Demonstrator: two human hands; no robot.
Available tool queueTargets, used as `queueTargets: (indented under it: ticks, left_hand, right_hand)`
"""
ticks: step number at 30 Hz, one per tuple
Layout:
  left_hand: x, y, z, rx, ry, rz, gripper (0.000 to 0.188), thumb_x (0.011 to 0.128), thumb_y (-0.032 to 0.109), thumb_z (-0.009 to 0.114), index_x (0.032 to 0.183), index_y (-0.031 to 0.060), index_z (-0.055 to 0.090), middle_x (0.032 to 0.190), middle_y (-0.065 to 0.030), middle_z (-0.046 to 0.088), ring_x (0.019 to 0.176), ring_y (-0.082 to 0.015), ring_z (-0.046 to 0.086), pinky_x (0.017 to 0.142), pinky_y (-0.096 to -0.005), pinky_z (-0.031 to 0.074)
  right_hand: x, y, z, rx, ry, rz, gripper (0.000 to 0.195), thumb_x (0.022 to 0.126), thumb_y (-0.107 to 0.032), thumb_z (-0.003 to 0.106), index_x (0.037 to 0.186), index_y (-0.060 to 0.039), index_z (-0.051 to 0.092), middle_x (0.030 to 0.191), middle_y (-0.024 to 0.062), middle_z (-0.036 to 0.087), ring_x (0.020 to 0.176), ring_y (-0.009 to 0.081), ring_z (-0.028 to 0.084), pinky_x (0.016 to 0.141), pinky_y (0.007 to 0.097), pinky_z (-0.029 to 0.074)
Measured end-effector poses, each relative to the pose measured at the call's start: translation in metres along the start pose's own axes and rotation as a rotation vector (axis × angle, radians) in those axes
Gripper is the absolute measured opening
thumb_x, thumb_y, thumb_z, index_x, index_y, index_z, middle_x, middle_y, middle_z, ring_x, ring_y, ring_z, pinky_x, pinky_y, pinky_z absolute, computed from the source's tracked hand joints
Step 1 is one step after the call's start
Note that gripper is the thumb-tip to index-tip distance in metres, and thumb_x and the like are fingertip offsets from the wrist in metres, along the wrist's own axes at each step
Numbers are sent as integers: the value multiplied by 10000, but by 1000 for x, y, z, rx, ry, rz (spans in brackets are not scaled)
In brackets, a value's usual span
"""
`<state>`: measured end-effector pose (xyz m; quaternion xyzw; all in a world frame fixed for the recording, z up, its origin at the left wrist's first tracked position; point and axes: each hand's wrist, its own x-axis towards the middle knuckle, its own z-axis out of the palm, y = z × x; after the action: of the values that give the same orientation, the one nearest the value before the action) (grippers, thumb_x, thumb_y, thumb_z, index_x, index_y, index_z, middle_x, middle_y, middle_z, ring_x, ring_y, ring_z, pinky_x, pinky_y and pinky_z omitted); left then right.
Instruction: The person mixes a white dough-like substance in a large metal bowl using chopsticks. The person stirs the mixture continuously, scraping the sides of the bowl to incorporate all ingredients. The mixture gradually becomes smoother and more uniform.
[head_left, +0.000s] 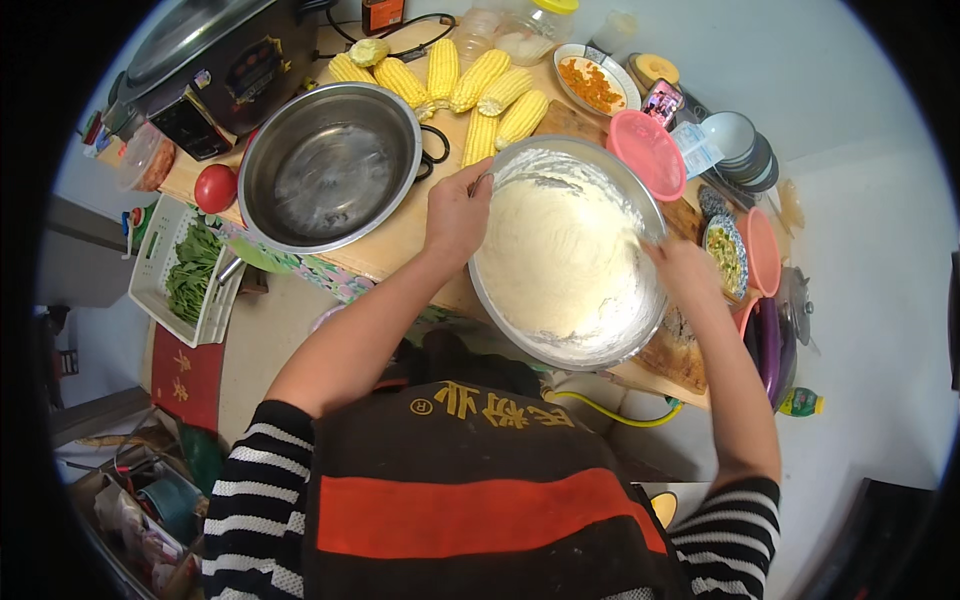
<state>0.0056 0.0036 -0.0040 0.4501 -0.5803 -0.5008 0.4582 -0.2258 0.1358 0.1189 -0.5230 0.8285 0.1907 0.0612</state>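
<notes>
A large metal bowl (487, 289) of pale, sticky batter or dough (559, 251) is tilted at the table's front edge, before my torso. My left hand (459, 214) grips its upper left rim, thumb on the rim. At the bowl's right side, my right hand (681, 266) is closed and slightly blurred, with what looks like the end of a thin utensil at its fingers, over the batter; the utensil itself is mostly hidden. Left of my left hand stands an empty metal basin (330, 169) with scissors (433, 150) beside it.
Husked corn cobs (480, 79) lie behind the bowl. A pink basket (646, 154), a plate of chopped orange food (596, 79), a phone (663, 102) and stacked bowls (731, 142) stand at the right rear. A tomato (216, 188) sits left of the basin, above a crate of greens (180, 277).
</notes>
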Motion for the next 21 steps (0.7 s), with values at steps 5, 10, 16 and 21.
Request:
queueTargets:
  ticks: [5, 10, 16, 21]
  left_hand:
    - [1, -7, -3, 36, 35, -16, 281, 872, 99, 621, 1138, 10, 640, 619, 37, 486, 553, -48, 377, 506, -227, 361]
    - [-1, 9, -7, 37, -30, -69, 284, 881, 121, 592, 1137, 6, 632, 794, -169, 672, 651, -153, 588, 670, -288, 480]
    - [5, 0, 3, 13, 3, 4, 274, 874, 99, 616, 1135, 19, 643, 614, 33, 473, 550, -55, 367, 506, -234, 353]
    - [1, 1, -6, 27, 29, -19, 272, 873, 101, 618, 1130, 20, 645, 597, 36, 458, 537, -54, 356, 496, -236, 344]
  right_hand:
    - [-29, -78, 12, 230, -129, -336, 465, 956, -446, 395, 920, -67, 662, 819, 193, 660, 772, 378, 639, 732, 452, 512]
    - [-52, 4, 5, -26, -123, -223, 428, 946, -429, 423, 924, -72, 659, 828, 192, 658, 781, 366, 643, 731, 447, 506]
    - [-4, -58, 32, 193, 53, -183, 423, 963, -409, 392, 928, -47, 606, 763, 220, 643, 734, 400, 628, 684, 482, 497]
    - [-73, -34, -1, 48, -218, -271, 423, 935, -436, 461, 871, -70, 663, 770, 198, 648, 735, 366, 637, 682, 471, 494]
